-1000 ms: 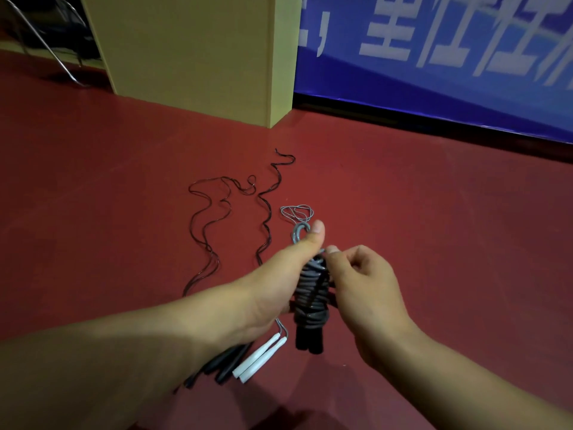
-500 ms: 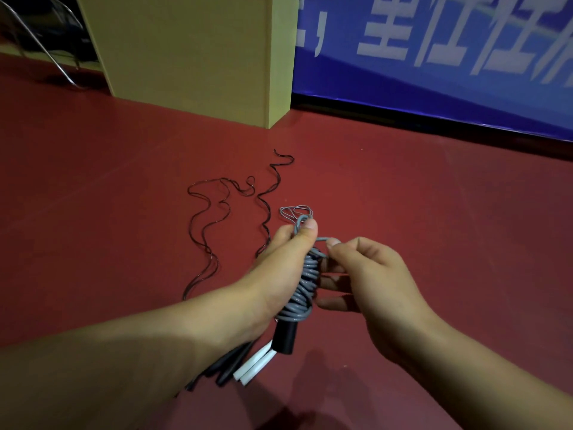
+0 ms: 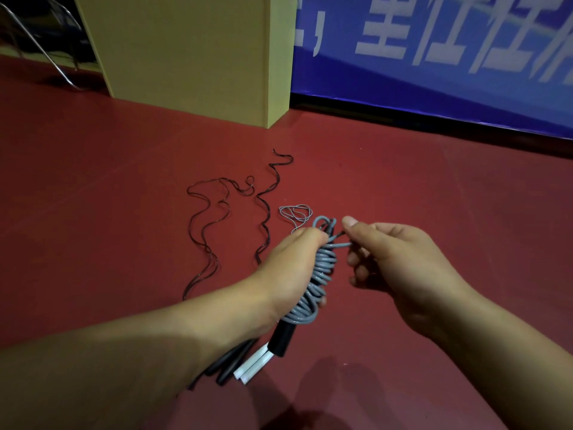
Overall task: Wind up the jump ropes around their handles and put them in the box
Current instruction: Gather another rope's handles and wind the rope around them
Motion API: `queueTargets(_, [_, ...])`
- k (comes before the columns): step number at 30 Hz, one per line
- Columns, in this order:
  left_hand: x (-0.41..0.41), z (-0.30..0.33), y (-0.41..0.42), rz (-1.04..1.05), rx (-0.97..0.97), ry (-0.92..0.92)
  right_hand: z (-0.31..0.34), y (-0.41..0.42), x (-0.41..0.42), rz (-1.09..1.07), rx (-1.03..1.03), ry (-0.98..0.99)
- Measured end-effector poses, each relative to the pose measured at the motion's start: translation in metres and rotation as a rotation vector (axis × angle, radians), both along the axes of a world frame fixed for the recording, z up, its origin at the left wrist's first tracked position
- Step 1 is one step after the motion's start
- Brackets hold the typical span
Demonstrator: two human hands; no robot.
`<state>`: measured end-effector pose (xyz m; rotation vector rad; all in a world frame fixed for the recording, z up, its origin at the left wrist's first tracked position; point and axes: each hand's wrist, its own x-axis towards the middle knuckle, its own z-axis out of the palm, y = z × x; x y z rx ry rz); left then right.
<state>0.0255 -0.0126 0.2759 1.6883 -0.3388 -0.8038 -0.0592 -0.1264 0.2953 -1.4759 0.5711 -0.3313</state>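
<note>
Left hand (image 3: 291,268): closed around the grey rope (image 3: 319,274) bundle, held above the floor (image 3: 434,212); coils wrap its black handles (image 3: 280,338).
Right hand (image 3: 400,262): thumb and forefinger pinch the rope's free end beside the bundle's top.
Other ropes: black rope (image 3: 210,218) loose on the floor; white handles (image 3: 252,364) below the left wrist.
Box: cannot tell.
Handling: light, limp cord; coils likely spring loose. Grip across the wraps; tuck the end under a turn.

Loose ropes (image 3: 217,225) lie left of, perhaps under, wound bundle (image 3: 319,274).
</note>
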Motion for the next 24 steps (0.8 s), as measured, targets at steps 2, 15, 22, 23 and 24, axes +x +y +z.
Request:
queueTargets(2, [-0.013, 0.002, 0.004, -0.03, -0.051, -0.044, 0.002, 0.0, -0.002, 0.017, 0.011, -0.028])
queueTargets(15, [-0.012, 0.0, 0.012, -0.136, 0.097, -0.481, -0.003, -0.003, -0.006, 0.185, 0.038, -0.073])
queueTargets(22, [-0.012, 0.0, 0.012, -0.14, 0.106, -0.53, -0.006, -0.005, -0.005, 0.16, 0.045, -0.064])
queueTargets(23, [-0.011, 0.0, 0.012, -0.115, 0.082, -0.505, -0.006, -0.005, -0.004, 0.146, 0.053, -0.064])
queueTargets(24, [-0.01, 0.001, 0.011, -0.091, 0.058, -0.469, -0.005, -0.005, -0.004, 0.13, 0.062, -0.063])
